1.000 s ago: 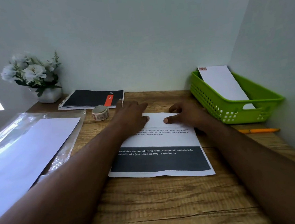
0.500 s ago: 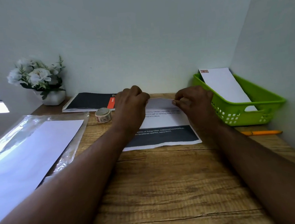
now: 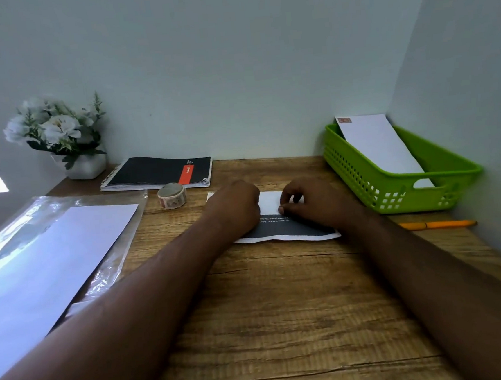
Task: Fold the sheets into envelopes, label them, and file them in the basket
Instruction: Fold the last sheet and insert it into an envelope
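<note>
A printed sheet (image 3: 289,232) with a dark band lies on the wooden desk (image 3: 284,308), its far part folded over as a white flap (image 3: 270,201). My left hand (image 3: 235,209) has its fingers curled on the flap's left end. At the flap's near edge, my right hand (image 3: 314,205) pinches the paper with thumb and fingers. A green basket (image 3: 453,172) at the right holds one white envelope (image 3: 378,145) with a small sticker in its corner. Between the notebook and the sheet sits a patterned tape roll (image 3: 171,195).
A clear plastic sleeve with white sheets (image 3: 51,243) covers the desk's left side. A black spiral notebook (image 3: 157,172) and a white flower pot (image 3: 83,165) stand at the back. An orange pen (image 3: 437,224) lies in front of the basket. Walls close the back and right.
Both hands took the sheet's far edge, lifted it and folded it toward me. The flap now lies down over the printed text, and only the dark band shows.
</note>
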### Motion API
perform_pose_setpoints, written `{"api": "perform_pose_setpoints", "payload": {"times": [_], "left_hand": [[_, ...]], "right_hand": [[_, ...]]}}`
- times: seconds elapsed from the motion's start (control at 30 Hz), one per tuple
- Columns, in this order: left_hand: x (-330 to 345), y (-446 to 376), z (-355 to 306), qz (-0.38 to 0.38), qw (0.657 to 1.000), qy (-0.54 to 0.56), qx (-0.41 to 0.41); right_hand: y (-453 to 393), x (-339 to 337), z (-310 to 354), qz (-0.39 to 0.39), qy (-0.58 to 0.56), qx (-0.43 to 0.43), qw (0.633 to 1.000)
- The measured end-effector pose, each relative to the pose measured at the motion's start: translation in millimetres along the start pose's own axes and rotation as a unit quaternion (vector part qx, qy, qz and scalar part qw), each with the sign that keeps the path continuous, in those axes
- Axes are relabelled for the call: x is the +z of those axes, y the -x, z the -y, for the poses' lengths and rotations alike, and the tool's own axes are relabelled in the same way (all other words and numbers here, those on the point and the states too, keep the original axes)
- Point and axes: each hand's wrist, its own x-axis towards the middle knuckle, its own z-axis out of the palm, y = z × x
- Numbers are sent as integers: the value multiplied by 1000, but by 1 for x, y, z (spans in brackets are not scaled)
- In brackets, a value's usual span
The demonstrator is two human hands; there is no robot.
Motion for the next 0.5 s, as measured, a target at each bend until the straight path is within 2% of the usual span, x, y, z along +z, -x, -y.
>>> {"api": "perform_pose_setpoints", "payload": {"times": [0.23, 0.33, 0.5], "left_hand": [[10, 2, -13, -11, 999, 41, 2], [15, 0, -15, 21, 999, 38, -1], [22, -3, -14, 57, 998, -11, 3]], "right_hand": [[-1, 12, 7, 24, 65, 6, 998], [0, 14, 15, 58, 106, 36, 992], [2, 11, 24, 69, 106, 61, 990]]}}
